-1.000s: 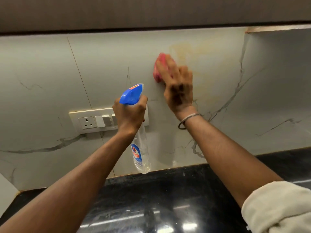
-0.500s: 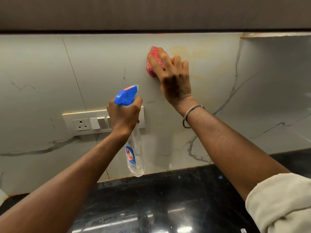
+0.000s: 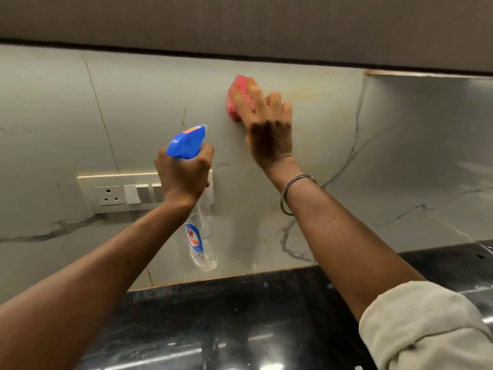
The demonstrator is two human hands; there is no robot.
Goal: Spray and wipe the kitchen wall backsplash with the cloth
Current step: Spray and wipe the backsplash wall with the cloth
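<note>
**Backsplash wipe, upper tile: items and hazards**

- Cloth [image 3: 236, 102]: pink, pressed flat against the backsplash [image 3: 149, 108] high up near the cabinet underside, under the spread fingers of the right hand [image 3: 269, 134].
- Spray bottle [image 3: 201, 231]: gripped at the neck by the left hand [image 3: 184, 174], hanging in front of the switch panel [image 3: 112, 193] and above the countertop [image 3: 240, 316].
- Hazards: a stray squeeze could wet the socket, and flat fingers may slide off the cloth.
- Yellowish patch [image 3: 314, 94]: right of the cloth, possibly staining, though the view is blurred.

I'm watching the right hand [image 3: 269, 134] sliding the pink cloth [image 3: 234, 108] up-left across the backsplash [image 3: 146, 102], off the yellow stain [image 3: 314, 89].
</note>
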